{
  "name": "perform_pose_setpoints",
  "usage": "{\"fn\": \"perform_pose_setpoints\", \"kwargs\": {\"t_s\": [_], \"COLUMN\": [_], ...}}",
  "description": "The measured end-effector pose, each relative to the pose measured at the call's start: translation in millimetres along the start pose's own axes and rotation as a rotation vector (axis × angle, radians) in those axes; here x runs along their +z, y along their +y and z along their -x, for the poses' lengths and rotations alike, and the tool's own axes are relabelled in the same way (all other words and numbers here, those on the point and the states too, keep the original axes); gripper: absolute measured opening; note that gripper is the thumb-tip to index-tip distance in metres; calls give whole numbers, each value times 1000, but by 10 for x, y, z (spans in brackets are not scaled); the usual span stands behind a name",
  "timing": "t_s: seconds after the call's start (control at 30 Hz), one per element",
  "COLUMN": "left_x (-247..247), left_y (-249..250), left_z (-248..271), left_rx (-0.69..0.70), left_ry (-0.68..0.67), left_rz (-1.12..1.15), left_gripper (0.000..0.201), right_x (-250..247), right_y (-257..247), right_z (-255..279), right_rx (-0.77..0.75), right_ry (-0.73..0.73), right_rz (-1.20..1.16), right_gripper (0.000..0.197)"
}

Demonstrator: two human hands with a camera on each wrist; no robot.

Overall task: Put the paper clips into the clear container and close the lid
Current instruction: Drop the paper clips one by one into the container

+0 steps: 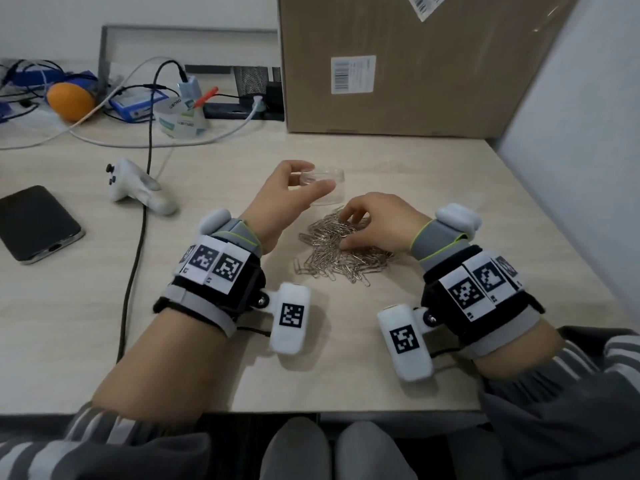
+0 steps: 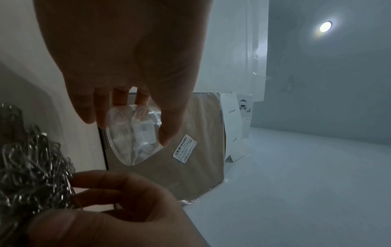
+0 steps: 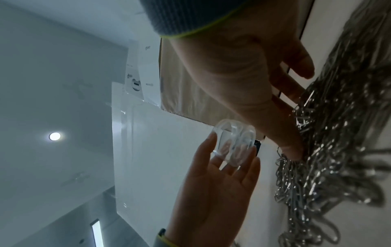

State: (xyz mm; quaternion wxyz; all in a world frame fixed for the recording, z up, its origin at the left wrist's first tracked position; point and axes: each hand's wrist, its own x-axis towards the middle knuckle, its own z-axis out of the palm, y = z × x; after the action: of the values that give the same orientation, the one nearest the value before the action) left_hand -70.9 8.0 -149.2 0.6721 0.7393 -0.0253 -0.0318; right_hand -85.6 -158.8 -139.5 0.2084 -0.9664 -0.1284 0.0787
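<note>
A small clear container (image 1: 338,181) stands on the light wooden table (image 1: 214,341), just behind a loose pile of silver paper clips (image 1: 332,261). My left hand (image 1: 320,174) reaches to it from the left, thumb and fingers curled round its wall. The left wrist view shows the container (image 2: 135,133) between the thumb and fingers of my left hand (image 2: 143,120). My right hand (image 1: 348,230) is arched over the pile, fingertips and thumb touching the clips (image 3: 338,150). I cannot tell whether a lid is on the container (image 3: 234,142).
A large cardboard box (image 1: 415,64) stands right behind the container. To the left lie a white controller (image 1: 138,188), a dark phone (image 1: 34,223) and a black cable (image 1: 138,237). A tape roll (image 1: 180,119) and an orange (image 1: 69,100) sit at the back left.
</note>
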Motion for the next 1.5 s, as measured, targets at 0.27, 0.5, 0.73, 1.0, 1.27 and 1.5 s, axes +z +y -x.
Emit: {"fn": "perform_pose_setpoints", "kwargs": {"t_s": [0.27, 0.5, 0.73, 1.0, 1.27, 1.5], "left_x": [9, -11, -14, 61, 120, 107], "left_y": [-116, -174, -178, -120, -103, -111], "left_z": [-55, -90, -100, 11, 54, 20], "left_rx": [-6, 39, 65, 82, 104, 122], "left_ry": [-26, 67, 106, -177, -256, -91], "left_rz": [25, 4, -42, -120, -128, -110], "left_gripper": [45, 42, 47, 58, 64, 62], "right_x": [17, -1, -9, -96, 18, 33], "right_y": [51, 118, 219, 78, -5, 24], "right_z": [-78, -76, -111, -31, -51, -43], "right_rx": [-45, -1, 83, -60, -152, -151], "right_ry": [110, 268, 463, 697, 567, 569], "right_rz": [-86, -199, -591, -1149, -1054, -898], "right_gripper": [17, 13, 8, 11, 11, 8]}}
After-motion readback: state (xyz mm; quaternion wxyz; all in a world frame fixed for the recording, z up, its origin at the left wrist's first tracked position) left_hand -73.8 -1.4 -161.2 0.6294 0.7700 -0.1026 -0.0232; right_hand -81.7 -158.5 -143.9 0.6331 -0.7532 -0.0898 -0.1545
